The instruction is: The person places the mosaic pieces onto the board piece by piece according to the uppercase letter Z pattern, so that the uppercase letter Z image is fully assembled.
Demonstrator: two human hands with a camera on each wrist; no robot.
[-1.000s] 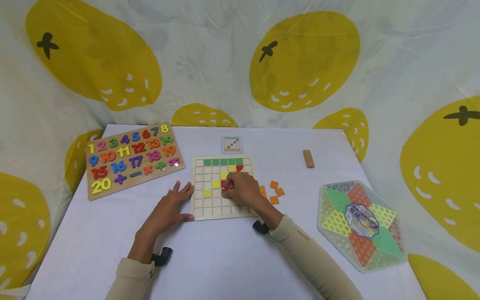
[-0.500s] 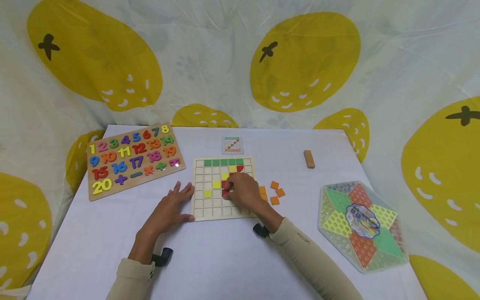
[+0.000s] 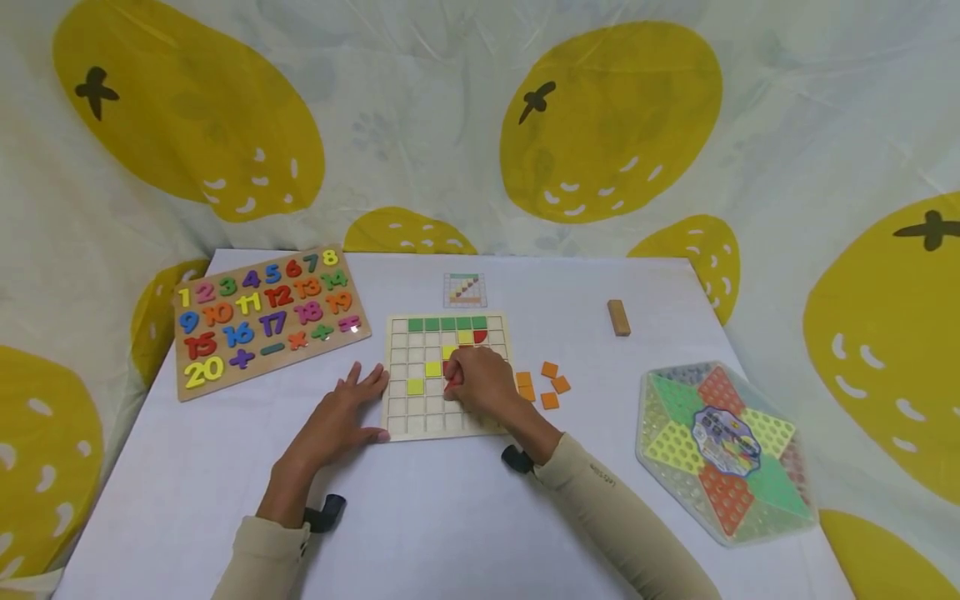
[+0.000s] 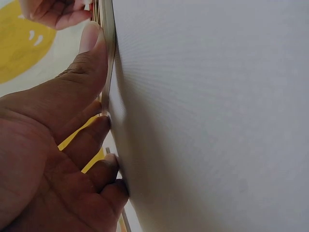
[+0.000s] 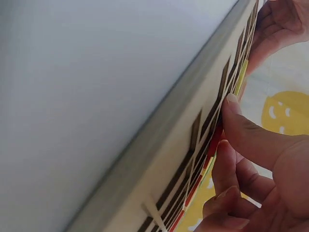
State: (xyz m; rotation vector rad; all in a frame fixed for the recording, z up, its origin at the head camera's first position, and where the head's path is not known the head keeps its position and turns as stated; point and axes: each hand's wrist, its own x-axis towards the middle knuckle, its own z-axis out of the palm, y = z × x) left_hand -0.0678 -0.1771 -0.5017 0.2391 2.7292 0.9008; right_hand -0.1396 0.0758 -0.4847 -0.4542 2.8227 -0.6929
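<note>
A wooden grid board (image 3: 407, 426) lies on the white table. Along its top row run several green square tiles (image 3: 447, 323), and a diagonal of yellow tiles (image 3: 415, 387) steps down to the left. Right of the topmost yellow one sits a red piece with a rounded corner (image 3: 480, 337). My right hand (image 3: 483, 382) pinches a red tile (image 5: 216, 140) between thumb and fingertips, close over the grid, and covers part of the board. My left hand (image 3: 341, 419) rests at the board's left side, fingers spread, with thumb (image 4: 89, 53) and fingertips against the edge.
Several orange tiles (image 3: 550, 401) lie right of the board. A pattern card (image 3: 465, 291) is behind it, a wooden block (image 3: 618, 317) at back right. A number puzzle board (image 3: 270, 323) stands left; a hexagonal Chinese checkers set (image 3: 723, 452) lies right.
The red tile at my right fingertips now shows tilted, where it looked flat in the grid before. My right hand has shifted only slightly; my left hand stays in place.
</note>
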